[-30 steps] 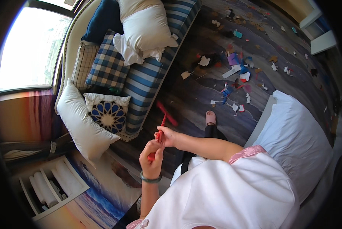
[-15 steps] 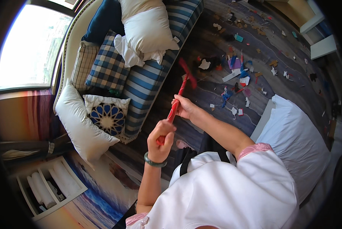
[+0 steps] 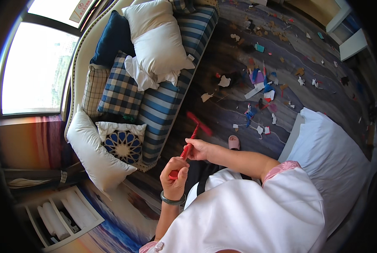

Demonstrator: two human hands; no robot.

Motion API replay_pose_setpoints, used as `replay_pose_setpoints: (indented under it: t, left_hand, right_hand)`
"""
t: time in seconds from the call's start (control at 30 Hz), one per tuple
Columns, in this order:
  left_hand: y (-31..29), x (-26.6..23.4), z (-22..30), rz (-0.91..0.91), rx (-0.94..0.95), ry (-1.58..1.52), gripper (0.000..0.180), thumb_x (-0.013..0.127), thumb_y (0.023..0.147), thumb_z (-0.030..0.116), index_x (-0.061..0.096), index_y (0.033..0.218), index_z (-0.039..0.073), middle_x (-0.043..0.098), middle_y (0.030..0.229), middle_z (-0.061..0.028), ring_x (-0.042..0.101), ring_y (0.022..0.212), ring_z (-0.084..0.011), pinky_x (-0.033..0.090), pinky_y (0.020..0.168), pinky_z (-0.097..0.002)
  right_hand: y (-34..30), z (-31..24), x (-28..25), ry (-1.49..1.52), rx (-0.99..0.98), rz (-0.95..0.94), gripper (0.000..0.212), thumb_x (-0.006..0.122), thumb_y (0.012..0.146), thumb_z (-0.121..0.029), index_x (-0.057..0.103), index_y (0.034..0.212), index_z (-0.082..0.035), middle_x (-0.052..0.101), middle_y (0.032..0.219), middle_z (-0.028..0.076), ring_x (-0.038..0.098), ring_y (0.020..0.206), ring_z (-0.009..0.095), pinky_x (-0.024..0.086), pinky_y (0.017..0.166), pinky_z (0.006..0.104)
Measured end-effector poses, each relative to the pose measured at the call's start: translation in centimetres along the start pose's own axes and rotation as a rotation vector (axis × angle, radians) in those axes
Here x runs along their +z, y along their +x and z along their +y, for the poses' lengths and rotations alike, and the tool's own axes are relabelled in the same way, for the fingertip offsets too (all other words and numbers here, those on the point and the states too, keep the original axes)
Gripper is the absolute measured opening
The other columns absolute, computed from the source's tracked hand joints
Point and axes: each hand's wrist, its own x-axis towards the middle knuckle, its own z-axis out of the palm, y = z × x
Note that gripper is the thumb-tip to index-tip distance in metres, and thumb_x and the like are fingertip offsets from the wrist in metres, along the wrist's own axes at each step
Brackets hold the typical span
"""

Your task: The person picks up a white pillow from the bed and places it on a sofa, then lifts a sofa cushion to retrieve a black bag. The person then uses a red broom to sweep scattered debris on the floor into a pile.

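Note:
Both my hands grip the red handle of a broom [image 3: 184, 152], which slants away from me over the dark floor. My left hand [image 3: 174, 173], with a dark bangle at the wrist, wraps the near end of the handle. Farther along the shaft, my right hand [image 3: 198, 149] is closed around it. The red broom head [image 3: 200, 123] is blurred and lies beside the sofa's front edge. Beyond it are a torn white scrap [image 3: 206, 97] and another pale scrap [image 3: 224, 81].
Scattered litter [image 3: 260, 86] covers the patterned floor ahead and to the right. A blue-striped sofa [image 3: 165, 103] with several pillows borders the left. At right stands a bed with a white pillow [image 3: 327, 156]. A pink slipper [image 3: 234, 142] shows near my right forearm. Lower left is a shelf [image 3: 64, 219].
The broom head has come back toward me, and both hands have lowered with the handle. The view has shifted slightly. A pink slipper now shows beyond my right forearm.

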Motion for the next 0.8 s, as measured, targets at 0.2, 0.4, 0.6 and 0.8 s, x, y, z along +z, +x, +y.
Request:
replay_pose_setpoints:
  t: [0.2,0.4,0.6,0.8]
  left_hand:
    - [3.9,-1.6,-4.4,-0.002,0.130,0.003,0.010,0.054,0.091,0.005,0.053,0.081,0.004,0.057,0.079,-0.0054,0.056,0.082,-0.0183,0.040,0.096,-0.0395]
    - [5.9,-6.4,-7.2,-0.041,0.142,0.037,0.009,0.049,0.090,0.002,0.054,0.083,0.002,0.055,0.081,-0.0072,0.056,0.087,-0.0200,0.038,0.100,-0.0443]
    - [7.1,-16.4,-4.1,-0.232,0.160,0.022,0.009,0.047,0.078,-0.004,0.051,0.071,0.000,0.055,0.070,-0.0079,0.058,0.076,-0.0243,0.042,0.092,-0.0482]
    - [9.5,-23.7,-5.4,-0.318,0.023,-0.012,0.010,0.059,0.081,0.003,0.053,0.073,0.002,0.058,0.072,-0.0081,0.061,0.076,-0.0241,0.044,0.092,-0.0455]
  right_hand:
    - [1.7,-9.0,1.5,-0.167,-0.290,0.131,0.027,0.057,0.092,-0.039,0.055,0.079,-0.014,0.060,0.069,-0.002,0.059,0.060,0.012,0.050,0.052,0.0274]
    - [3.3,-13.1,5.3,-0.289,-0.545,0.276,0.025,0.057,0.092,-0.037,0.054,0.084,-0.013,0.059,0.069,-0.001,0.059,0.058,0.013,0.052,0.051,0.0281]
    - [7.8,-4.7,8.8,-0.072,-0.396,0.181,0.024,0.057,0.092,-0.036,0.055,0.082,-0.014,0.061,0.073,0.000,0.061,0.063,0.014,0.052,0.055,0.0293]
    - [13.1,-0.4,13.1,0.014,-0.234,0.309,0.021,0.061,0.090,-0.034,0.056,0.085,-0.015,0.062,0.076,-0.001,0.059,0.071,0.013,0.047,0.064,0.0287]
